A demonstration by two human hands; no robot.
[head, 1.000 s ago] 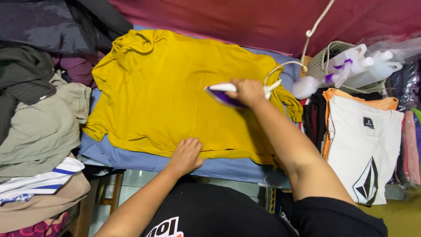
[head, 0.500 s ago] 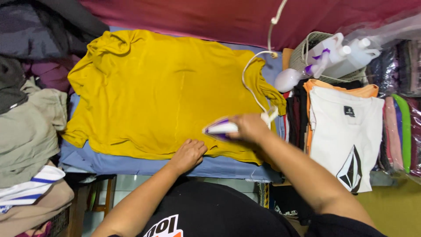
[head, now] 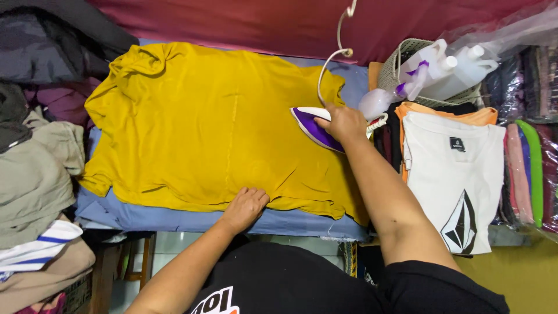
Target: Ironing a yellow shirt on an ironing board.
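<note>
A mustard-yellow T-shirt (head: 203, 128) lies spread flat across a blue-covered ironing surface (head: 174, 218) in the middle of the frame, its collar end bunched toward the upper left and its hem running along the lower edge toward the right. The fabric looks mostly smooth, with a faint vertical crease down the centre and some rumpling at the upper left corner. At centre right, the right hand (head: 344, 122) is closed around the handle of a white and purple iron (head: 314, 127) — the iron sits on the shirt's right side, its pointed tip aimed toward the left. A white cord (head: 325, 72) loops up from the iron toward the top of the frame. At lower centre, the left hand (head: 247, 206) rests palm down, fingers loosely curled, pressing the shirt's lower hem against the blue cover. To the right of the shirt, a pale basket (head: 407, 58) holds white spray bottles (head: 447, 70), and below it sits a stack of folded shirts topped by a white T-shirt (head: 453, 174) with a dark graphic. Along the left edge of the frame lies a heap of unfolded clothes (head: 35, 174) in grey, beige and dark tones.
</note>
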